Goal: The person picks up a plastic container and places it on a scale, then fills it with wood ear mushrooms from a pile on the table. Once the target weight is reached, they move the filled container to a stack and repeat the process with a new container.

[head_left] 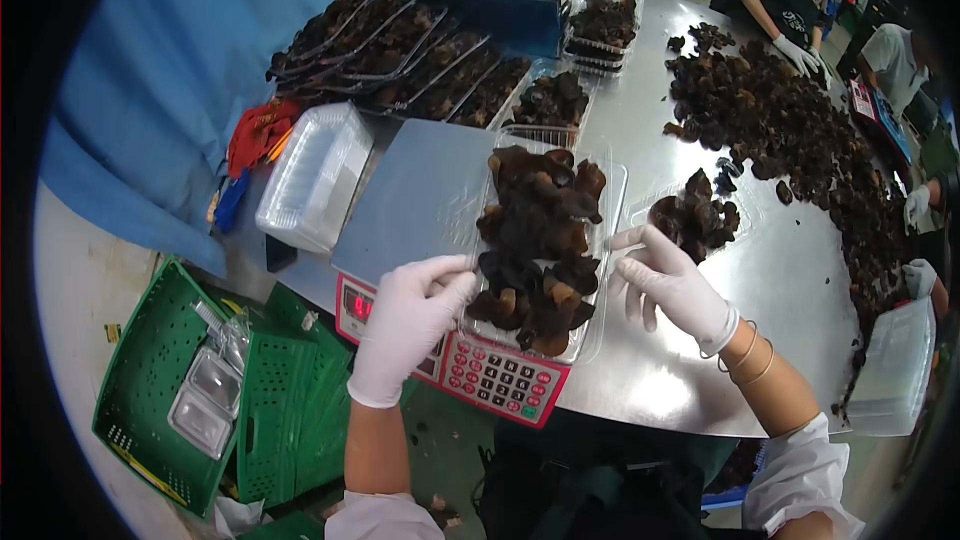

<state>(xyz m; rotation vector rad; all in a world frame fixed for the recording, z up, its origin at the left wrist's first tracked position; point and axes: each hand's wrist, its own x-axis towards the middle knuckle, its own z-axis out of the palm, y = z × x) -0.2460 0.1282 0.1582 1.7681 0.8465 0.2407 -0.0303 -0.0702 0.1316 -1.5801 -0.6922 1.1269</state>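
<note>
A clear plastic tray [583, 342] of dark wood ear mushrooms [540, 205] lies over the right part of a digital scale [410, 185], its near end overlapping the red keypad. My left hand [415, 320], white-gloved, pinches the tray's near left edge between thumb and fingers. On the other side, my gloved right hand [672, 280] has its index finger and thumb right at the tray's right rim, the fingers apart. A small heap of mushrooms [695, 215] sits on the metal table [650, 365] just beyond my right hand.
Stacked empty trays [315, 180] stand left of the scale; filled trays [400, 50] lie behind it. A filled stack [603, 25] stands further back. A long mushroom pile [790, 130] runs along the right, with other people's gloved hands [797, 55] there. Green crates [150, 380] are lower left.
</note>
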